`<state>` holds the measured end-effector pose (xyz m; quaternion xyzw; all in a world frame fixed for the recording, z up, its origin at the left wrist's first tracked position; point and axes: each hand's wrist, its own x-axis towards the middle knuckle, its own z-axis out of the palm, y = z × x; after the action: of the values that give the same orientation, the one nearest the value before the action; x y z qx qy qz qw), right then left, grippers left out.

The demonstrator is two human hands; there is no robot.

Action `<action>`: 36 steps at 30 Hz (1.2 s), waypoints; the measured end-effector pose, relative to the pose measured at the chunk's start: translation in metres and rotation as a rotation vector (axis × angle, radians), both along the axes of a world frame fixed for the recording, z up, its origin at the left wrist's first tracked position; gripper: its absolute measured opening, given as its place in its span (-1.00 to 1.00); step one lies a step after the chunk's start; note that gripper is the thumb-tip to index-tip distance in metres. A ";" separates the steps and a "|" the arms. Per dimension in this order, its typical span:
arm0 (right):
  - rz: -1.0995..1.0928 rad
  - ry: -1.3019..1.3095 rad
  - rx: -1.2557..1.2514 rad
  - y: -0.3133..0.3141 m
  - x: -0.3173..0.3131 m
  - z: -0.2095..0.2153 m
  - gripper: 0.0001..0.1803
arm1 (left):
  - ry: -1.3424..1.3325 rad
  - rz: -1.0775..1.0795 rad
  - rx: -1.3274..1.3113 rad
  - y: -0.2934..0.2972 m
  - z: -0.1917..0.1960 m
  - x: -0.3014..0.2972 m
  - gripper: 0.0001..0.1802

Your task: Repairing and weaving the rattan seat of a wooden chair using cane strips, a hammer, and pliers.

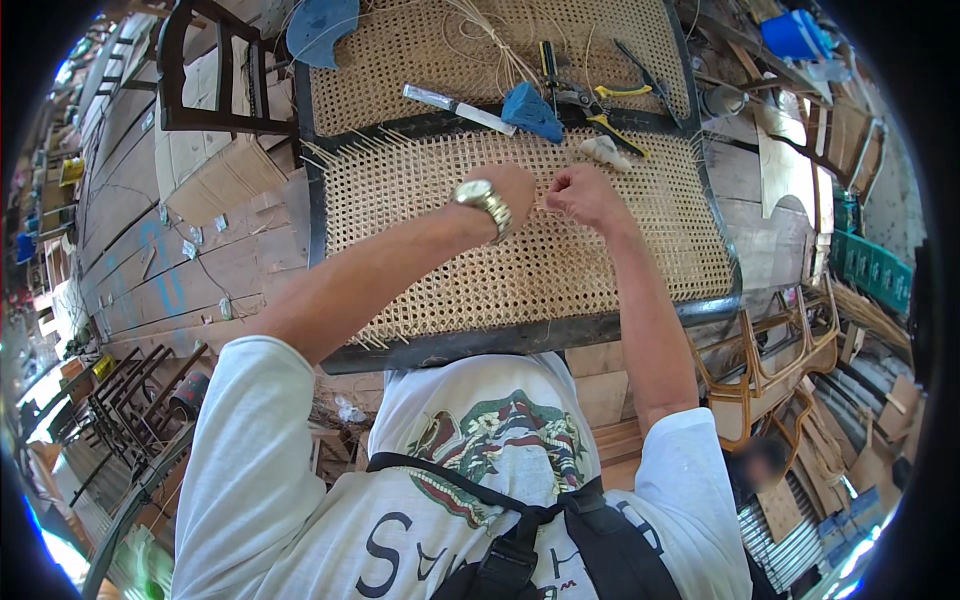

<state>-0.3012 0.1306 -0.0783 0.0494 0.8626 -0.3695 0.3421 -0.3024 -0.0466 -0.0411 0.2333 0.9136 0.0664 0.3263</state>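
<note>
Over the woven cane panel [480, 285], your right hand [585, 197] has its grip pressed together beside your left hand [514, 188], whose grip I cannot tell.

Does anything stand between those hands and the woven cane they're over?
Nothing visible does: the left hand and right hand are right over the woven cane. The nearest loose thing, a pale lump, lies just beyond the right hand, not between.

On the caned frame [480, 270]: hand tool [485, 118] beyond left hand [508, 188]; pliers [621, 138] beyond right hand [592, 197]. Left: chair [225, 123] (crate [872, 270] far right).
</note>
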 end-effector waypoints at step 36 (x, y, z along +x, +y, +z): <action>0.030 0.462 0.193 -0.015 0.039 0.011 -0.86 | -0.629 0.259 0.110 -0.017 -0.016 -0.040 -0.75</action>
<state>-0.2620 0.1152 -0.0674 -0.0166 0.9499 -0.2816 0.1348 -0.3427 -0.0638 -0.0567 0.1010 0.7854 0.2250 0.5678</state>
